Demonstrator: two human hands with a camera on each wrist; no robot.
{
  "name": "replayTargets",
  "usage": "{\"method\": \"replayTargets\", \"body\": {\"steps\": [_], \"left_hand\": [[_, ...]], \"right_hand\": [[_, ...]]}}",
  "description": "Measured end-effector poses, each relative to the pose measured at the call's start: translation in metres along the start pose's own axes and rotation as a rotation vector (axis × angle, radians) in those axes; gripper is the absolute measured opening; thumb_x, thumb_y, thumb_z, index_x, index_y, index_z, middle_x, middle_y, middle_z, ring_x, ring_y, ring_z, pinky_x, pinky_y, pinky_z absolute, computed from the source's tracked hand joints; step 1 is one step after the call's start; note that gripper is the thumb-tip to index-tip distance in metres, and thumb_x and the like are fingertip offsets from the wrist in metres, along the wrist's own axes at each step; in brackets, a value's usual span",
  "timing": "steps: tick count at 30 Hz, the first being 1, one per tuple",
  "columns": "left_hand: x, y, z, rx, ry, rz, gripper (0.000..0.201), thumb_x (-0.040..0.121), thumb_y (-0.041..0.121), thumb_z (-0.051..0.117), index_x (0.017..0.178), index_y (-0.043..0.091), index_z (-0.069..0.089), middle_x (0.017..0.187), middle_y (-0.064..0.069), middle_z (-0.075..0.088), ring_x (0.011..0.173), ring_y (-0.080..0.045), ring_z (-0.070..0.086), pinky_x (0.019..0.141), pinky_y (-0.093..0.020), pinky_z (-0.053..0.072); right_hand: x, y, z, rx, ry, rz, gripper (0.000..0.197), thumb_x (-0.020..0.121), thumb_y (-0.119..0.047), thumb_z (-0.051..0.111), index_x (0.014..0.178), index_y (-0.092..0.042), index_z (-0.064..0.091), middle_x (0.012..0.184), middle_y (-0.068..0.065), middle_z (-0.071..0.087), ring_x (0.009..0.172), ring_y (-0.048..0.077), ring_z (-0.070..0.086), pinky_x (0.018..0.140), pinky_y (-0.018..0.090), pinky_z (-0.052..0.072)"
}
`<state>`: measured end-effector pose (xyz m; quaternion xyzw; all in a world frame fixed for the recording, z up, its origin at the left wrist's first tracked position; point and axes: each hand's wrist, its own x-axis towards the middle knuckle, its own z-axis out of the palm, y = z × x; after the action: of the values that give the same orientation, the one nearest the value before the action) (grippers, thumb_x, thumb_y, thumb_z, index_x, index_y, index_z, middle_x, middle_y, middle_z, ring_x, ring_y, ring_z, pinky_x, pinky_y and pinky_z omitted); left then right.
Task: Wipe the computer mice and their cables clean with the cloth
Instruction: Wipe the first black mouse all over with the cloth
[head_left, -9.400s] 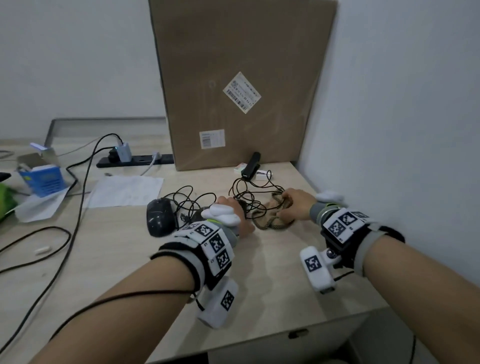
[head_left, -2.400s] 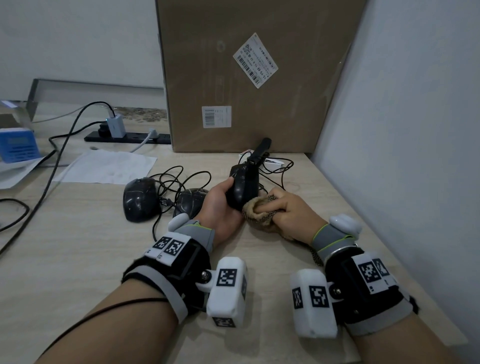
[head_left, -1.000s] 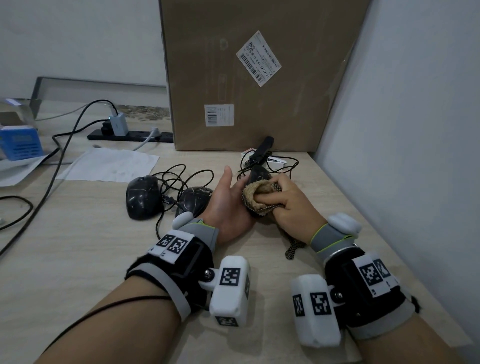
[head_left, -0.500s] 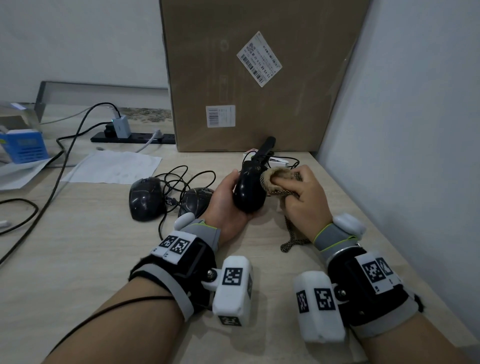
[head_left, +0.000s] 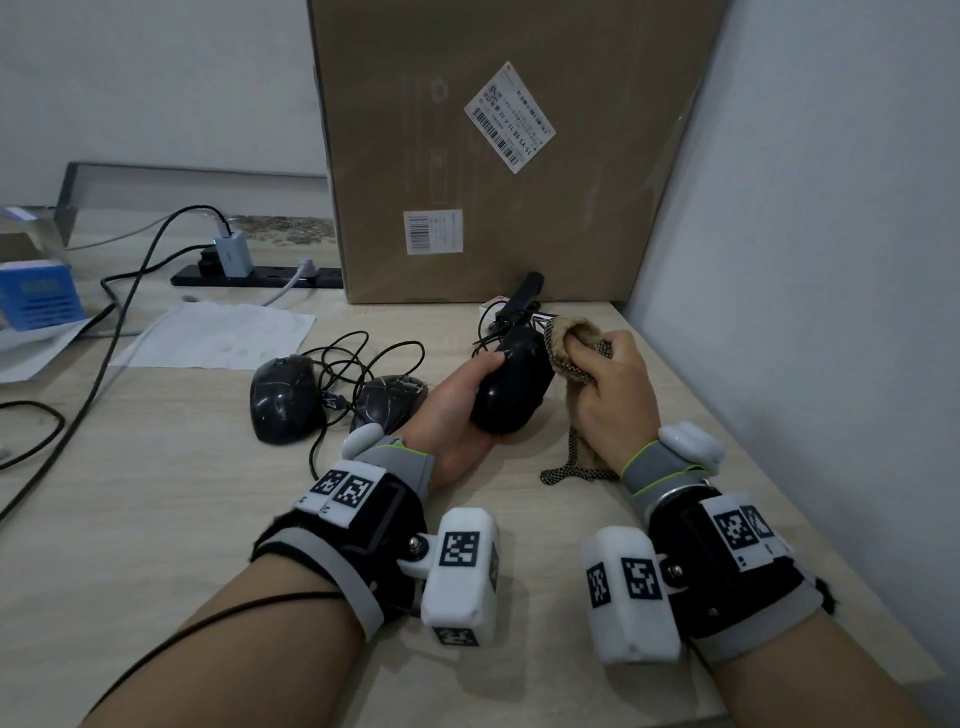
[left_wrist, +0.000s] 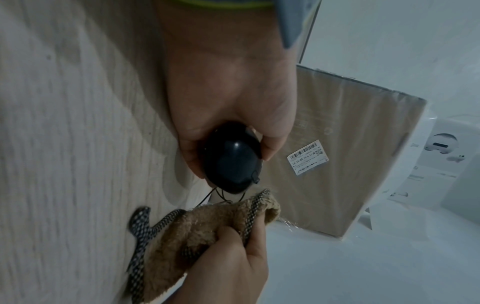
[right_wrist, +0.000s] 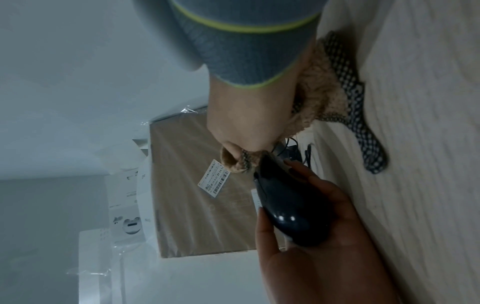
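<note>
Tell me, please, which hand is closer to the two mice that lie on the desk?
Left. The left hand holds a third mouse right beside the two lying mice. The right hand holds the cloth farther away, beyond the held mouse.

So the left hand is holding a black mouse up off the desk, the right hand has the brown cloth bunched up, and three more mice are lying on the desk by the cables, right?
Not quite: only two other mice lie on the desk, as the head view shows. The rest holds: the left hand holds the black mouse up, and the right hand grips the bunched brown cloth.
</note>
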<state>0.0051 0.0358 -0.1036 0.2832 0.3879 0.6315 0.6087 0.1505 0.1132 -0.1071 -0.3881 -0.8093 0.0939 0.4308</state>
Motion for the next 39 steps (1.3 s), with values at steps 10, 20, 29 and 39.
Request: {"method": "replayTargets", "body": {"steps": [10,20,29,39], "left_hand": [[0.001,0.000,0.002,-0.025,0.019,-0.021,0.036,0.097,0.028,0.041,0.121,0.007,0.057,0.106,-0.015,0.066,0.086,-0.026,0.064,0.067,-0.028,0.053],[-0.001,0.000,0.003,-0.013,0.005,-0.016,0.037,0.097,0.027,0.040,0.123,0.006,0.055,0.102,-0.015,0.067,0.085,-0.026,0.065,0.065,-0.027,0.052],[-0.001,0.001,0.003,-0.042,0.000,-0.001,0.034,0.098,0.027,0.039,0.119,0.007,0.058,0.103,-0.015,0.066,0.088,-0.026,0.062,0.067,-0.026,0.054],[-0.001,-0.002,0.002,-0.055,0.004,0.005,0.037,0.098,0.028,0.039,0.124,0.006,0.057,0.107,-0.016,0.064,0.089,-0.026,0.062,0.066,-0.027,0.054]], "right_hand": [[0.000,0.001,0.000,0.022,-0.065,0.017,0.058,0.069,-0.009,0.036,0.118,-0.022,0.063,0.104,0.013,0.048,0.099,0.033,0.050,0.079,0.021,0.034],[-0.001,-0.002,-0.001,0.014,-0.088,0.020,0.059,0.068,-0.010,0.035,0.115,-0.028,0.064,0.104,0.008,0.049,0.098,0.031,0.050,0.075,0.026,0.038],[-0.003,-0.013,-0.007,0.026,-0.174,-0.056,0.044,0.078,-0.007,0.044,0.109,-0.027,0.067,0.109,0.007,0.055,0.094,0.029,0.054,0.068,0.031,0.039],[-0.004,-0.009,-0.002,0.133,-0.193,-0.077,0.047,0.071,-0.007,0.039,0.103,-0.021,0.070,0.102,0.008,0.055,0.093,0.029,0.056,0.076,0.035,0.044]]}}
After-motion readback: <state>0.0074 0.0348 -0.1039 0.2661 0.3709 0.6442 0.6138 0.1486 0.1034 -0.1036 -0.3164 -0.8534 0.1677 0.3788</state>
